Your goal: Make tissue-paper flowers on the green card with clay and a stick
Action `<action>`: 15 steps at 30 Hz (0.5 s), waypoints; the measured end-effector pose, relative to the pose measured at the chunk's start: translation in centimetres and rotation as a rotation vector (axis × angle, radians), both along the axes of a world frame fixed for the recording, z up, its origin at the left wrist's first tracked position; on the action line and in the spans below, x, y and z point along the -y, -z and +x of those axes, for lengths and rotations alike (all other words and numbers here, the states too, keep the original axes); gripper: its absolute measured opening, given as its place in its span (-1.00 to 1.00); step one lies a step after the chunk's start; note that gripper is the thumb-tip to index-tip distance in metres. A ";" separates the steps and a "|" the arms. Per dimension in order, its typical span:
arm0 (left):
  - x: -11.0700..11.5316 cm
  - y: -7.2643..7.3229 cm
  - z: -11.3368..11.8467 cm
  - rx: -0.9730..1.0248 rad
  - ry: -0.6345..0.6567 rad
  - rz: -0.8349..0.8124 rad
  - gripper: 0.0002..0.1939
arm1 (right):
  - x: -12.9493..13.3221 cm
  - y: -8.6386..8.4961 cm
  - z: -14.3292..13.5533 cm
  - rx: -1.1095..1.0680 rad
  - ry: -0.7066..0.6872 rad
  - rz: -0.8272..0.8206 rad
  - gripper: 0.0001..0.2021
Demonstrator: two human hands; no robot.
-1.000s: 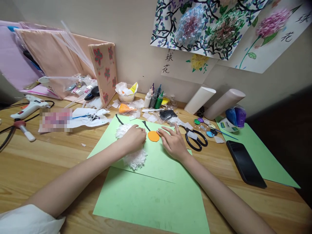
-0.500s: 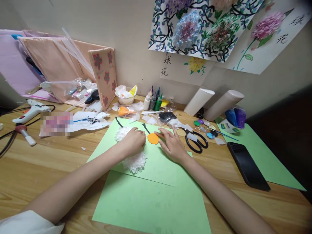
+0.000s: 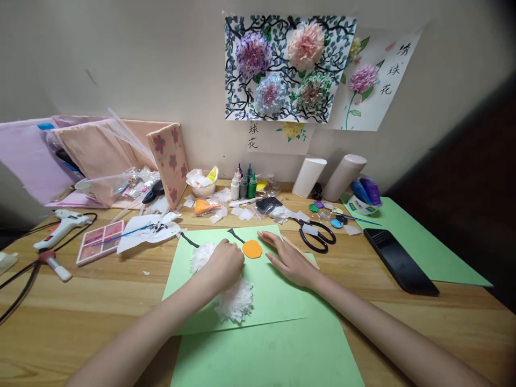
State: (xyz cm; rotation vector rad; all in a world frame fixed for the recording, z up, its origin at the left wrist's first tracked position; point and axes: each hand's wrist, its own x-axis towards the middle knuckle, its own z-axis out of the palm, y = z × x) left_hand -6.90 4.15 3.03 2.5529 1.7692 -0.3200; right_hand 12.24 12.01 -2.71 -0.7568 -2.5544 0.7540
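Observation:
A light green sheet (image 3: 278, 301) lies in front of me with a fluffy white paper flower (image 3: 236, 301) on it. The white ruffles run under my left hand (image 3: 226, 262), whose fingers are curled closed; whatever they pinch is hidden. Close to its knuckles is a flat orange disc (image 3: 252, 249), with a black strip (image 3: 236, 235) reaching up from it. Another black strip (image 3: 189, 240) extends from the upper white ruffles. My right hand (image 3: 292, 260) rests open on the sheet's right side, its fingers spread just beside the disc and holding nothing.
Black-handled scissors (image 3: 316, 236) lie beyond my right hand, with a black phone (image 3: 397, 260) farther right. A glue gun (image 3: 60, 231) and a pink palette (image 3: 100, 242) are at left. Paint bottles (image 3: 244, 185) and paper scraps stand along the wall.
The view has tilted upward, showing more of the wall pictures. My right fingers have drawn slightly away from the orange disc. My left hand stays curled over the white flower.

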 end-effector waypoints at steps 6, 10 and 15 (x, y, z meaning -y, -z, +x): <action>-0.5 -0.2 -0.9 0.051 -0.052 0.028 -0.69 | 0.4 -0.5 0.6 0.120 -0.059 0.113 -0.60; -1.0 -0.1 -2.0 0.085 -0.084 0.012 -0.67 | 0.4 -0.7 0.3 0.193 -0.094 0.186 -0.66; -1.3 0.1 -2.6 0.104 -0.061 -0.042 -0.65 | 0.4 -0.9 0.2 0.261 -0.100 0.213 -0.62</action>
